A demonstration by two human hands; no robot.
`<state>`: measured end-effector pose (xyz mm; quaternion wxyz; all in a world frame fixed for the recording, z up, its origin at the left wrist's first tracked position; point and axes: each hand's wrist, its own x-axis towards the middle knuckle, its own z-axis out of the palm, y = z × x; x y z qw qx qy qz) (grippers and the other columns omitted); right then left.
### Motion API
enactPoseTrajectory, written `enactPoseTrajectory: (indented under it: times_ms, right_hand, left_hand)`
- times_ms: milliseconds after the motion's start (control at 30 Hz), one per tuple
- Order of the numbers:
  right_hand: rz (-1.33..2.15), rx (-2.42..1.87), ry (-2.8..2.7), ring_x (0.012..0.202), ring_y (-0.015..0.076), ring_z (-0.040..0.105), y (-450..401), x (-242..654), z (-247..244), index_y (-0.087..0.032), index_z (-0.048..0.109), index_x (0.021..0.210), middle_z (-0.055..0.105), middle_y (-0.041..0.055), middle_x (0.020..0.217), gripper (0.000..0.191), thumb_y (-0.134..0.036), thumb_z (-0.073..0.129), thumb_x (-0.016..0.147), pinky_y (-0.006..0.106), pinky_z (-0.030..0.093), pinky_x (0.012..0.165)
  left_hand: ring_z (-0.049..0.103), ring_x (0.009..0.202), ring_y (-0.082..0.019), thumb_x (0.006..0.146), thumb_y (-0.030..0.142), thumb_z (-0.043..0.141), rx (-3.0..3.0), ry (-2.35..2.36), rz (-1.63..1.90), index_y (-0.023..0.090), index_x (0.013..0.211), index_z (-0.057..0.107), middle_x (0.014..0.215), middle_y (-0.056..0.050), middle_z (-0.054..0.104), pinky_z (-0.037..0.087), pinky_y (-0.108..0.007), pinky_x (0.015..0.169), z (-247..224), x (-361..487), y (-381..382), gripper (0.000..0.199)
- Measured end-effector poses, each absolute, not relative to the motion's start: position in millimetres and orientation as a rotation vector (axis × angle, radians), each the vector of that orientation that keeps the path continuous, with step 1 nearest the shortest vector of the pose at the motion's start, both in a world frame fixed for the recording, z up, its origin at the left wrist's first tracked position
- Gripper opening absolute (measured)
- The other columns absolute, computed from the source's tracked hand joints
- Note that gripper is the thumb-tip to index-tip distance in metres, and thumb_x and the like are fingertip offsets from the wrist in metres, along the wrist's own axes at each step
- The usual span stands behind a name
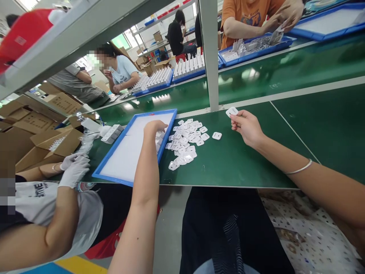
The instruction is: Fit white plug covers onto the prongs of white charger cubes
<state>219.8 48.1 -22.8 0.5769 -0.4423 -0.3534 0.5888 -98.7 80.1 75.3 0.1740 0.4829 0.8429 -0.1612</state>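
Observation:
Between the thumb and fingers of my right hand (247,126) is a small white plastic plate (232,111), square with rounded corners and a slot, raised over the green bench. My left hand (155,126) reaches over the right side of a blue-rimmed tray (114,176), close to some white pieces (158,141) in it. Its fingers are mostly hidden behind the hand, so I cannot see whether they grip anything. Right of the tray lies a loose pile of similar white plates (186,137). One single plate (217,136) lies apart from the pile.
A grey post (209,57) rises at the bench's back edge. To my left, a co-worker's gloved hands (74,169) are near open cardboard boxes (49,146) and white blocks (112,134). Across the bench, another person's hands (278,21) work above a blue tray (256,47).

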Motion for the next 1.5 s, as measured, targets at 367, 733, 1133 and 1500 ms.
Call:
enactPoseTrajectory:
  times_ms: [367,733,1133,1500]
  right_hand:
    - [1.420,-1.070,-0.854,0.056,0.0071,0.047,45,218,-19,-0.018,0.052,0.065,0.054,-0.0022,0.061,0.043,-0.030,0.093,0.060,0.017,0.042,0.049]
    - [1.444,-1.077,-0.897,0.056,0.0079,0.046,46,218,-23,-0.018,0.054,0.068,0.054,-0.0025,0.059,0.033,-0.019,0.087,0.067,0.017,0.041,0.050]
    - [1.428,-1.082,-0.916,0.053,0.0075,0.046,46,218,-22,-0.016,0.054,0.067,0.053,-0.0024,0.059,0.021,-0.008,0.068,0.081,0.018,0.040,0.051]
    - [1.428,-1.106,-0.921,0.053,0.0077,0.046,49,218,-25,-0.017,0.054,0.067,0.053,-0.0023,0.058,0.023,-0.008,0.069,0.081,0.018,0.040,0.051]
  left_hand:
    - [0.071,0.096,-0.037,0.076,0.033,0.066,1.324,2.473,-0.528,0.018,0.110,0.073,0.100,-0.018,0.075,0.056,-0.049,0.084,70,-93,78,0.038]
    - [0.072,0.089,-0.036,0.076,0.022,0.063,1.247,2.516,-0.576,0.014,0.106,0.073,0.090,-0.017,0.076,0.058,-0.043,0.075,74,-87,56,0.032]
    - [0.069,0.105,-0.037,0.080,0.017,0.055,1.223,2.604,-0.512,0.016,0.104,0.074,0.123,-0.019,0.069,0.054,-0.047,0.083,63,-93,23,0.031]
    - [0.061,0.122,-0.036,0.093,0.042,0.051,1.614,2.581,-0.313,0.015,0.119,0.068,0.129,-0.019,0.066,0.046,-0.048,0.101,42,-73,27,0.040]
